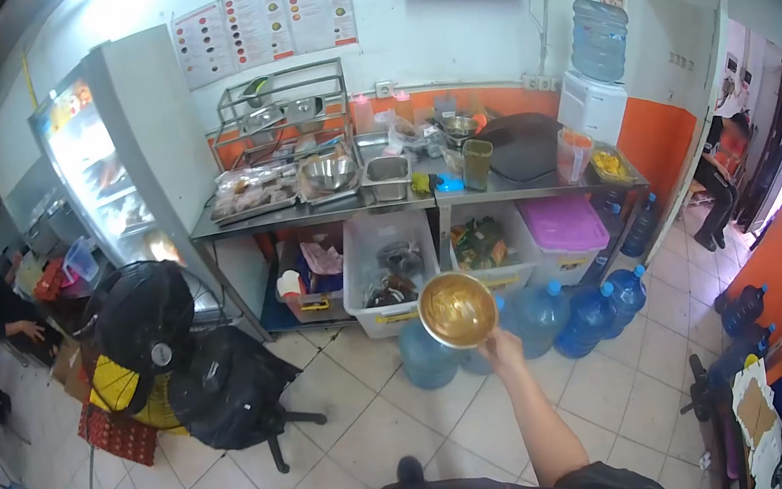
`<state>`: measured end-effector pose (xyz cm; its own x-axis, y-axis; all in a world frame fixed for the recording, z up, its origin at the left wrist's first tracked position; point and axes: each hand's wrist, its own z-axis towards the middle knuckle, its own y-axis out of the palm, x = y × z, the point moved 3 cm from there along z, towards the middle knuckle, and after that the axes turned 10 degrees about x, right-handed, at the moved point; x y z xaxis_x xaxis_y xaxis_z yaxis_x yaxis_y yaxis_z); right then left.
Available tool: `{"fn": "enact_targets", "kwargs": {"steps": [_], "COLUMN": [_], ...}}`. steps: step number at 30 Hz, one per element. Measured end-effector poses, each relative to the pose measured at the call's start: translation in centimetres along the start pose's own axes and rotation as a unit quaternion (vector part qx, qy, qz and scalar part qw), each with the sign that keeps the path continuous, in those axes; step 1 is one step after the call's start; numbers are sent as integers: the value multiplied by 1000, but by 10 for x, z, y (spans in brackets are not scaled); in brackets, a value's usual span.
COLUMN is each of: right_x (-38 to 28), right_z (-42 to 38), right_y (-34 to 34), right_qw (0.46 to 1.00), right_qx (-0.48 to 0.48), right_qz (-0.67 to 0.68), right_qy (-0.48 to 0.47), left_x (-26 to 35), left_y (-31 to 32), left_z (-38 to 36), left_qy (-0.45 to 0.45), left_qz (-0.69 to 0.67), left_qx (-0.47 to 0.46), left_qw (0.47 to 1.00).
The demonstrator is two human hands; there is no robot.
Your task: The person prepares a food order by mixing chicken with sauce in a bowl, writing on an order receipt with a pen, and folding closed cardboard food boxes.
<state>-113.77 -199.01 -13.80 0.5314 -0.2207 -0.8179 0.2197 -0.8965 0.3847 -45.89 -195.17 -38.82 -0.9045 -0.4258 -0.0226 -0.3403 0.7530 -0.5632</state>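
Observation:
My right hand (501, 349) grips the near rim of a round metal bowl (458, 309), its arm stretched out ahead of me. Something yellowish and glossy covers the inside of the bowl. From this view the bowl overlaps a big clear storage bin (387, 322) and a blue water jug (425, 359) behind it. My left hand is out of the picture.
A steel counter (326, 212) along the wall carries trays, bowls and containers. Several water jugs (580, 322) line the floor below. A black chair (230, 385) and fan (140, 307) stand left, near a glass-door fridge (158, 158). People (0, 298) are at both sides.

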Motion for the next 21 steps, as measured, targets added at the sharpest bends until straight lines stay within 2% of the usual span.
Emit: {"fn": "enact_targets", "kwargs": {"steps": [3,4,5,6,7,9,13,16,18,19,21], "right_x": [-25,-36,-43,-51,-66,-98,-140,-160,-170,-173,-180], "right_z": [64,92,125,153,171,215,318,379,423,444,485], "right_y": [63,84,104,120,139,183,268,323,354,362,383], "right_qw": [998,998,998,998,996,994,995,996,997,997,996], "right_qx": [61,56,54,54,73,85,46,43,39,46,55], "right_qz": [34,30,26,21,30,26,-6,10,41,51,73], "right_qy": [3,-13,-27,-40,-49,-66,-92,-72,-48,-32,-3], "left_x": [160,224,288,353,407,501,620,656,681,693,717], "left_y": [-54,-75,-100,-130,-152,-177,-202,-187,-200,-210,-234], "left_z": [35,43,40,19,-3,-11,-70,-72,-80,-89,-86], "left_qy": [144,217,331,380,374,415,459,453,460,436,457], "left_qz": [40,62,24,3,-146,-279,-343,-323,-272,-282,-304], "left_qx": [60,113,238,220,209,136,76,20,-17,-37,-22], "left_qw": [987,968,913,898,892,855,816,831,845,854,835]}}
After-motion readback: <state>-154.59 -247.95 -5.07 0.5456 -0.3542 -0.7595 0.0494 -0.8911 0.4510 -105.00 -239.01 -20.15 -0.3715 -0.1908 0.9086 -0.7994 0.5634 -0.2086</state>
